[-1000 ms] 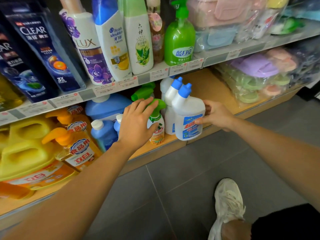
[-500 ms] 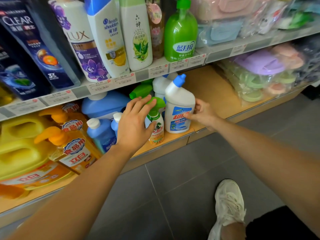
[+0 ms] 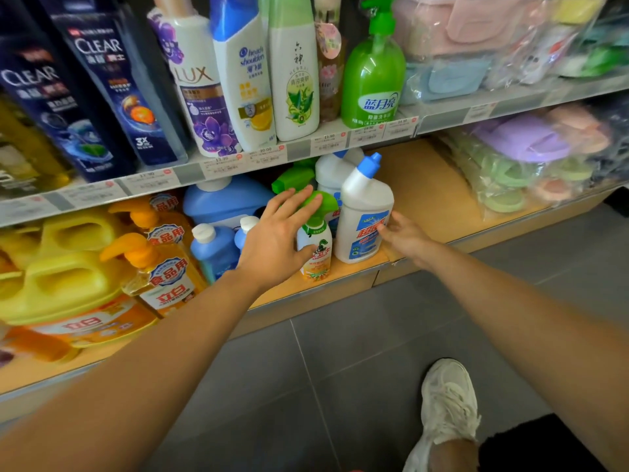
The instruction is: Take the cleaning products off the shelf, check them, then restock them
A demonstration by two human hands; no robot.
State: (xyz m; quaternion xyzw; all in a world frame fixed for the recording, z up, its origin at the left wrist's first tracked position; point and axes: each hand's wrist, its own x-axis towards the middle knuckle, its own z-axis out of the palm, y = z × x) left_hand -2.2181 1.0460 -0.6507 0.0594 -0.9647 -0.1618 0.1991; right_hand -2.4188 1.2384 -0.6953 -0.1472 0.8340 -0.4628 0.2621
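A white toilet-cleaner bottle [image 3: 364, 216] with a blue cap stands upright near the front of the lower wooden shelf [image 3: 425, 185]. My right hand [image 3: 405, 236] touches its lower right side with loosely extended fingertips. A second white bottle [image 3: 332, 172] stands behind it. Left of it is a small spray bottle [image 3: 315, 248] with a green trigger. My left hand [image 3: 275, 240] rests on that trigger with straight, spread fingers, its thumb beside the bottle's body. Another green sprayer [image 3: 294, 175] shows behind.
Blue detergent bottles [image 3: 214, 250], orange pump bottles [image 3: 163, 267] and yellow jugs [image 3: 68, 277] fill the lower shelf's left. Shampoo bottles [image 3: 245, 80] line the upper shelf. Bagged slippers [image 3: 527, 155] lie right. A white sneaker [image 3: 446, 403] stands on the grey tiled floor.
My right hand has set the white bottle back onto the shelf next to the spray bottle and loosened its hold. My left hand stayed on the green trigger.
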